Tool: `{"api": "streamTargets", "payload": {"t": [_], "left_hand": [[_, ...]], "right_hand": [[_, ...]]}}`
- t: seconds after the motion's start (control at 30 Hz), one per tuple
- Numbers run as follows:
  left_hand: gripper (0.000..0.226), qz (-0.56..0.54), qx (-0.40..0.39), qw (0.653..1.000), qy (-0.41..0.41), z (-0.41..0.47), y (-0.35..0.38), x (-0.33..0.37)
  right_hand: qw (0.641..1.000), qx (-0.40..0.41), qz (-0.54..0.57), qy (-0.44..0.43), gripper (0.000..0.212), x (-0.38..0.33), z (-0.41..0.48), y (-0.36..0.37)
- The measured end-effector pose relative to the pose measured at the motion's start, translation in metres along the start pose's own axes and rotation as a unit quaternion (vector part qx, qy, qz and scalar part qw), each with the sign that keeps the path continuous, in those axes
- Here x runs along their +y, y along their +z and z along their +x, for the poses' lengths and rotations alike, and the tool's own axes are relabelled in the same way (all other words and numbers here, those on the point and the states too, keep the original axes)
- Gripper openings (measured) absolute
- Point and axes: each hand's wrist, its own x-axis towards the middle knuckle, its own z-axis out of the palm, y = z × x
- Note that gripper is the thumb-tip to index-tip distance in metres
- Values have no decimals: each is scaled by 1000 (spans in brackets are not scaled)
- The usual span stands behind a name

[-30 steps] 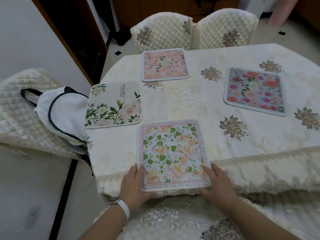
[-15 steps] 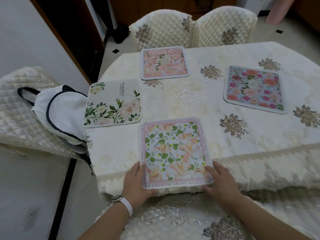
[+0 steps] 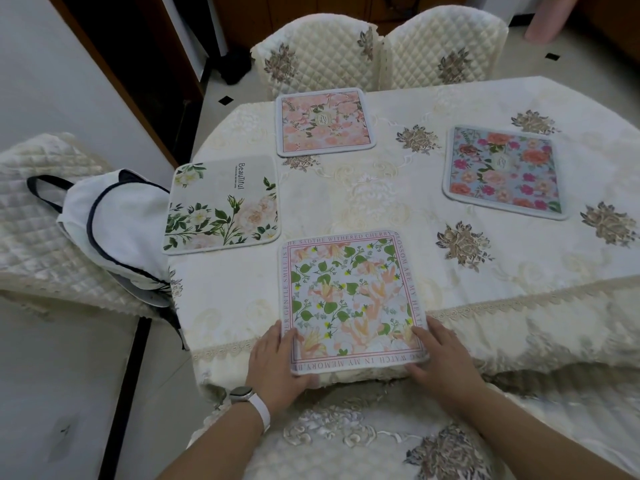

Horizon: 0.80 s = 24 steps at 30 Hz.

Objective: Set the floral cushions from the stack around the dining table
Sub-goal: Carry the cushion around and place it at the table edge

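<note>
Cream embroidered cloth covered the dining table (image 3: 381, 209), with three floral cushions already laid out. We held a fourth cushion (image 3: 349, 303) at the near edge, left hand (image 3: 277, 365) and right hand (image 3: 443, 362) flat on its corners (no stack visible), so we judged placement nearly finished.

Home dining room. Surface (image 3: 363, 202) draped in cream embroidered tablecloth with lace trim. Quilted covers on dining chairs (image 3: 377, 50). Pale tiled floor (image 3: 214, 105) with small dark insets, dark wood door frame (image 3: 114, 74), white tote bag (image 3: 114, 226) on side chair.
</note>
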Motion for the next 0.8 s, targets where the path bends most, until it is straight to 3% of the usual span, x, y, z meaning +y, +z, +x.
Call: {"api": "streamTargets", "payload": {"t": [0.27, 0.47, 0.57, 0.67, 0.8], "left_hand": [[108, 34, -10, 999, -8, -4, -2, 2], [96, 16, -20, 999, -24, -9, -5, 10], [82, -48, 20, 998, -37, -13, -18, 20], [74, -83, 67, 994, 4, -11, -41, 28], [55, -54, 154, 979, 121, -1, -78, 38]], "right_hand": [[999, -19, -36, -5, 78, -1, 2, -2], [998, -47, -46, 9, 76, -10, 3, -14], [999, -48, -22, 11, 71, -15, -1, -27], [1000, -24, 15, 3, 64, -22, -8, -47], [999, 35, 24, -3, 54, -36, -24, -88]]}}
